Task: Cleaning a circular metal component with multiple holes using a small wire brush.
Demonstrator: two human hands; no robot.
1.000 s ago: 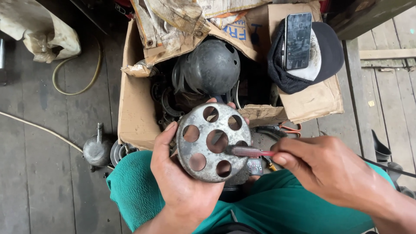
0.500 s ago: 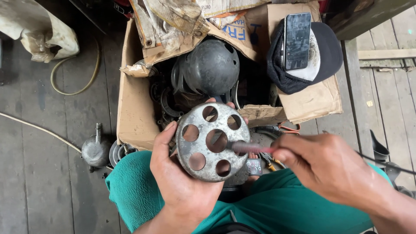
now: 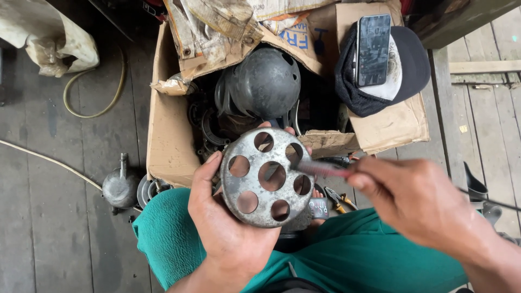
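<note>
In the lower middle of the frame a round metal disc (image 3: 267, 178) with several round holes is held up over the lap by the left hand (image 3: 230, 233). It is cupped from below and from the left, with the thumb laid along its left edge and fingertips showing past its upper and right rim. A thin reddish tool (image 3: 321, 169), blurred so that its kind cannot be told, is pinched in the closed fingers of the right hand (image 3: 412, 201) at the right of the frame; its tip is set against the disc near the right-hand holes.

Several risks can be judged from this. The disc is gripped mainly at its rim, so a hard push from the tool could tilt or twist it out of the palm, and it would drop toward the green trousers (image 3: 347, 260) or the wooden floor (image 3: 54, 217). The tool's tip could slide off the worn metal and through a hole, where the fingertips behind the disc would be struck. The hole edges may be sharp, and a thumb could be cut if the disc is turned carelessly.

Above the disc, in the upper middle, an open cardboard box (image 3: 168, 141) is filled with dark metal parts, among them a domed cover (image 3: 265, 81). A phone (image 3: 373, 49) is laid on a dark cap (image 3: 412, 59) on the box's right flap at the upper right; that flap is unsupported card, and the phone could be shaken off if the box were knocked. Pliers (image 3: 339, 199) lie just below the tool.
</note>
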